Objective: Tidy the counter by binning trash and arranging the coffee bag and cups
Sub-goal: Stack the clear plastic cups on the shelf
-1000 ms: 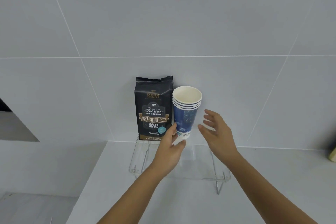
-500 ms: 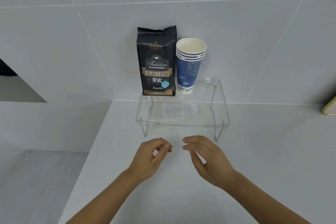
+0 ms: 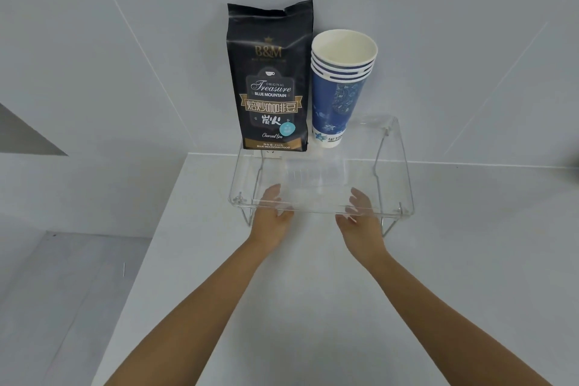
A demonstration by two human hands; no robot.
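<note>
On a white desk (image 3: 282,307), a clear acrylic shelf (image 3: 404,166) carries the coffee bag (image 3: 271,78) and stacked cups (image 3: 340,88), upright and just beside each other. Left hand (image 3: 271,216) and right hand (image 3: 360,222), each grip spread and empty, reach under its front edge, seemingly to square the shelf.

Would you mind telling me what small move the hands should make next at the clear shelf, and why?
Probably reach a little further under the clear shelf. The left hand and right hand are open, fingers already beneath its front edge, while the coffee bag and stacked cups stand upright on top at the back, seemingly arranged.
</note>
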